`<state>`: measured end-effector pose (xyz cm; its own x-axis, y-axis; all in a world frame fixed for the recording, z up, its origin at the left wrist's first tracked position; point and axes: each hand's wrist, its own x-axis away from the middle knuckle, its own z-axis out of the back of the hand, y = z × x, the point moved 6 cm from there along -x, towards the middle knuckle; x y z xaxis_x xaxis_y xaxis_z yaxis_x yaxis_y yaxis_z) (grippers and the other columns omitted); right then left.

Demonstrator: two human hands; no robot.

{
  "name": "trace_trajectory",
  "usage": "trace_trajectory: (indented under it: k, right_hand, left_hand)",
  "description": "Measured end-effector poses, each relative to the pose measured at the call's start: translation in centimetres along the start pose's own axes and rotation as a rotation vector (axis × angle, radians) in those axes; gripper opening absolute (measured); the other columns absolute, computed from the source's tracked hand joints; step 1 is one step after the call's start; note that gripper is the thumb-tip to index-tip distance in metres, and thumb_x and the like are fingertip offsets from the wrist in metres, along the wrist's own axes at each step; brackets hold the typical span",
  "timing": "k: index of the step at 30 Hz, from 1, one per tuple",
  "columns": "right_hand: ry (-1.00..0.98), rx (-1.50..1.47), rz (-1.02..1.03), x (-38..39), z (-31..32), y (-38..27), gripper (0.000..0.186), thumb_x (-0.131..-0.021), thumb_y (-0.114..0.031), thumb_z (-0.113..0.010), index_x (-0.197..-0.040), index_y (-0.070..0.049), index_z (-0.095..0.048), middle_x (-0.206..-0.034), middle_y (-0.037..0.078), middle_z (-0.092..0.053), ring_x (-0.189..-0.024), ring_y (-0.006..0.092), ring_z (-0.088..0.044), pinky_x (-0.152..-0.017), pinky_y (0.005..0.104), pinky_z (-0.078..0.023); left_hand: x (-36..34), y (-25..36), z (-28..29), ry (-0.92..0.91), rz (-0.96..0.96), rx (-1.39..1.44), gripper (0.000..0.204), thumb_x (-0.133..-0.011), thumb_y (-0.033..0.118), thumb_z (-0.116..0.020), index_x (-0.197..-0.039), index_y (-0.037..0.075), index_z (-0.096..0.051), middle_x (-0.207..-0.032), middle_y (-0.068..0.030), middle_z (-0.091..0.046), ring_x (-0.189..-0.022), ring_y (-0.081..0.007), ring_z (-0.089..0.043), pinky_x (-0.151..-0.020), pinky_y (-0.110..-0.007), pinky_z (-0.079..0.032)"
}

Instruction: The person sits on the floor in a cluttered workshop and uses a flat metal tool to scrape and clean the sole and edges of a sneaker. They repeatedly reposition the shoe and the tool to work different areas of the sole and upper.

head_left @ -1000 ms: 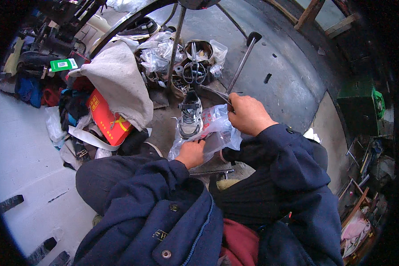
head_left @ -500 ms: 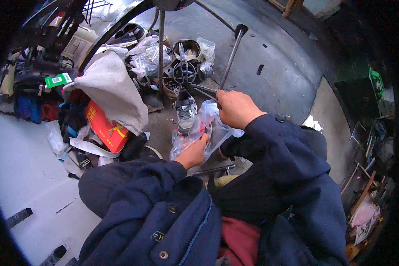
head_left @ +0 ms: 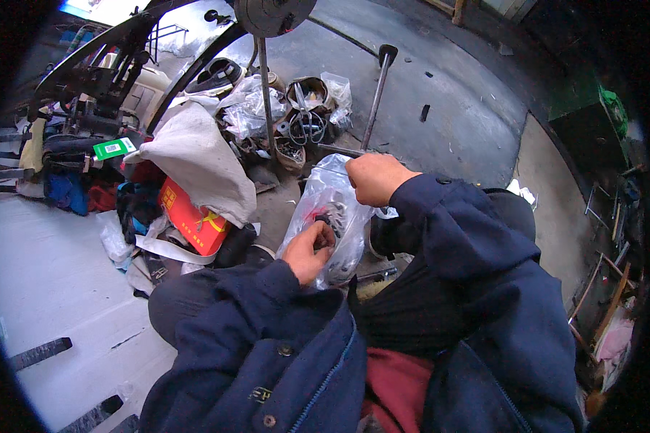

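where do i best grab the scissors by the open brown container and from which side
Probably by the looped handles of the scissors, coming from the wearer's side: the loops face the wearer, while the narrower metal part runs away toward the open brown container. The right hand looks nearer, though it is at the clear plastic bag.

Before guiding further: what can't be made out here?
In the head view:
Anything inside the right grip: hidden by the grip itself.
Details of the shoe: blurred behind the clear plastic bag.
Part of the red package: hidden under the cream cloth.
Top of the disc: cut off by the upper edge.
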<state>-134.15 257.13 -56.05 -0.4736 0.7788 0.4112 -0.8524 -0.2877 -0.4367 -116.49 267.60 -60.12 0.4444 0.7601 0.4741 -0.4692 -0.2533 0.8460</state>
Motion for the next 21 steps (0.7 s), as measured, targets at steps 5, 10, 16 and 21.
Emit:
trace_trajectory:
  k: [5,10,16,21]
  right_hand:
    - [0.169,-0.116,-0.027,0.3,2.1,-0.3,0.028,-0.08,-0.021,-0.068,-0.097,0.001,-0.068,-0.094,0.026,-0.07,-0.091,0.0417,-0.068,-0.08,0.048,-0.055]
    - [0.611,-0.577,-0.067,0.6,6.3,0.1,0.053,-0.092,-0.049,-0.062,-0.102,0.004,-0.062,-0.089,0.031,-0.067,-0.091,0.046,-0.066,-0.078,0.0486,-0.051]
    - [0.167,-1.003,-0.199,-1.1,2.9,-1.6,0.055,-0.084,-0.053,-0.072,-0.095,0.0,-0.068,-0.077,0.008,-0.068,-0.057,0.0159,-0.061,-0.051,0.0337,-0.049]
    - [-0.082,-1.187,-0.008,-1.0,0.0,-6.1,0.033,-0.089,-0.033,-0.072,-0.095,-0.001,-0.069,-0.074,0.004,-0.066,-0.05,0.0105,-0.052,-0.045,0.0276,-0.041]
  left_hand:
    - [3.9,3.2,3.4,0.274,-0.134,-0.012,0.021,-0.082,-0.003,-0.064,-0.1,0.005,-0.057,-0.093,-0.0069,-0.061,-0.092,-0.015,-0.059,-0.086,-0.029,-0.046]
    - [5.1,4.2,8.8,0.667,-0.295,0.547,0.017,-0.089,-0.003,-0.06,-0.102,0.007,-0.056,-0.093,0.0003,-0.056,-0.087,-0.0078,-0.052,-0.085,-0.024,-0.042]
    - [5.6,5.9,11.4,0.571,-0.512,1.05,0.025,-0.098,0.012,-0.054,-0.124,0.012,-0.055,-0.122,-0.0093,-0.062,-0.116,-0.0237,-0.058,-0.098,-0.041,-0.049]
    - [6.5,4.8,12.0,0.774,-0.507,0.166,0.044,-0.103,0.031,-0.043,-0.142,0.01,-0.048,-0.131,-0.0128,-0.057,-0.122,-0.0277,-0.055,-0.105,-0.045,-0.045]
